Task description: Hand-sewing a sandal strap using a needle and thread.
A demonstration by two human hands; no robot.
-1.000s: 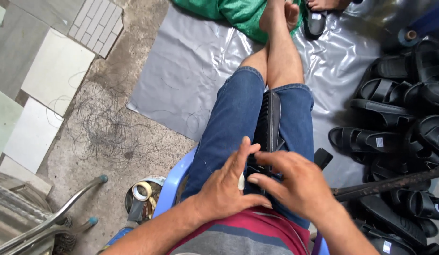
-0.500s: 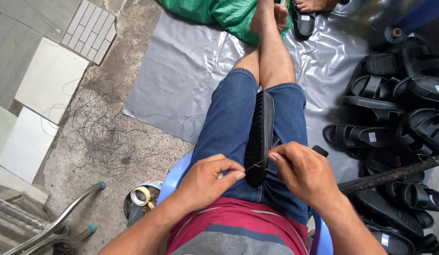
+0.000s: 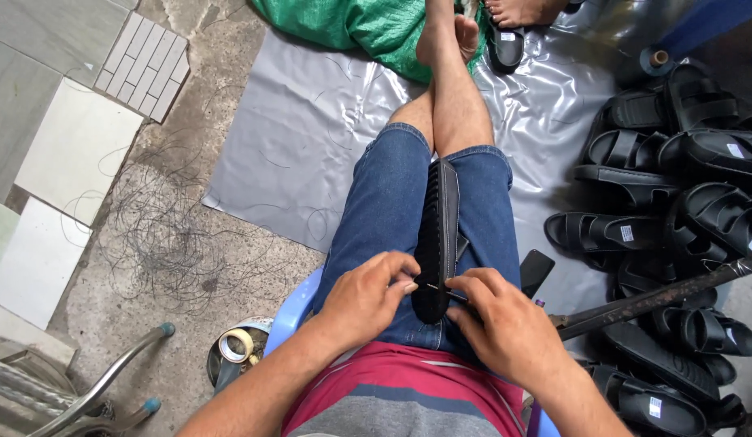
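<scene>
A black sandal (image 3: 438, 243) stands on its edge in the gap between the seated person's thighs, ribbed sole facing left, its near end by the lap. The left hand (image 3: 364, 299) curls against the near left side of the sole, thumb and forefinger pinched on a thin needle (image 3: 434, 289) that crosses the sole's edge. The right hand (image 3: 505, 328) closes on the other side, fingertips pinching what seems to be the same needle, though its tip is too small to make out. To the right lies a heap of black sandals (image 3: 675, 218) on grey plastic sheeting (image 3: 311, 137). Loose dark thread (image 3: 161, 243) tangles on the concrete at left, with a tape roll (image 3: 234, 345) near the blue stool
</scene>
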